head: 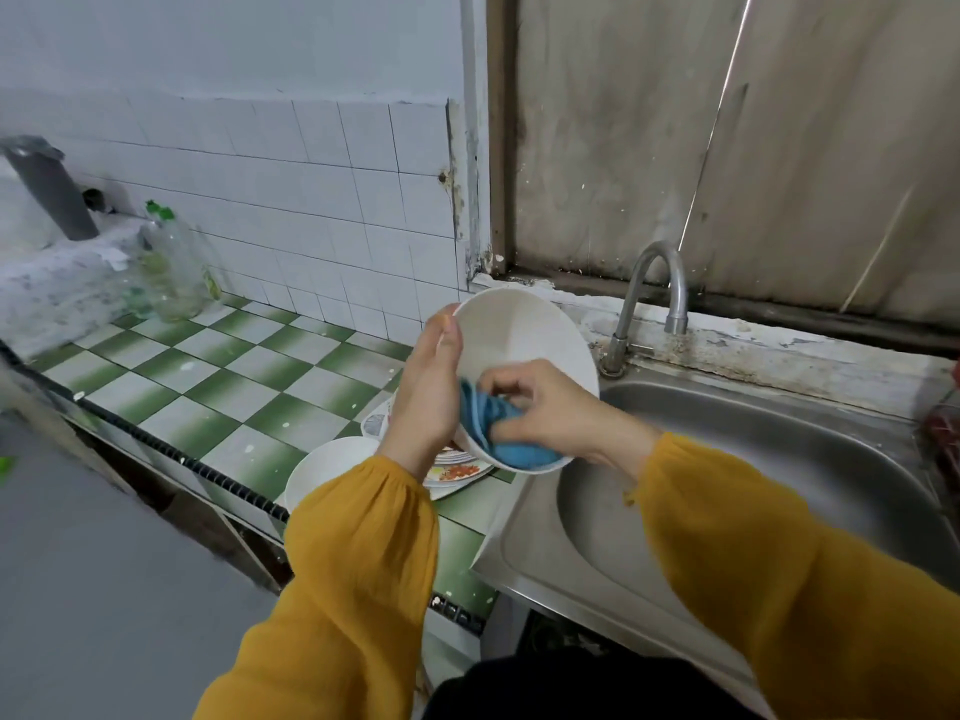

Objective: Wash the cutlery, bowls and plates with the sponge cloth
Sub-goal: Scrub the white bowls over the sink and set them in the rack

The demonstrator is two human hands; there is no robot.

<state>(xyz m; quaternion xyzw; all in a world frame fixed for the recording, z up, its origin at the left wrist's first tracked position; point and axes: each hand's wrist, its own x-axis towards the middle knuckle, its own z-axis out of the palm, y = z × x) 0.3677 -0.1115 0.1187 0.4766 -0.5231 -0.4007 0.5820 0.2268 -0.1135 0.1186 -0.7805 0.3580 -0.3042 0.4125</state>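
Held bowl (pixel 519 335), second bowl (pixel 327 470), one cloth (pixel 514 452).

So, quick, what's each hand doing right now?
Left hand: holding the white bowl by its rim.
Right hand: gripping the blue sponge cloth inside that bowl.

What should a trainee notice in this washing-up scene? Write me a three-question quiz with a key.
1. True or false: water is running from the tap into the sink.
2. Which hand grips the blue cloth? A) left B) right C) neither
3. Fill in: the left hand holds a white ____ by its rim.

Key
1. False: no water shows at the spout.
2. B: the right hand presses it inside the bowl.
3. Bowl.
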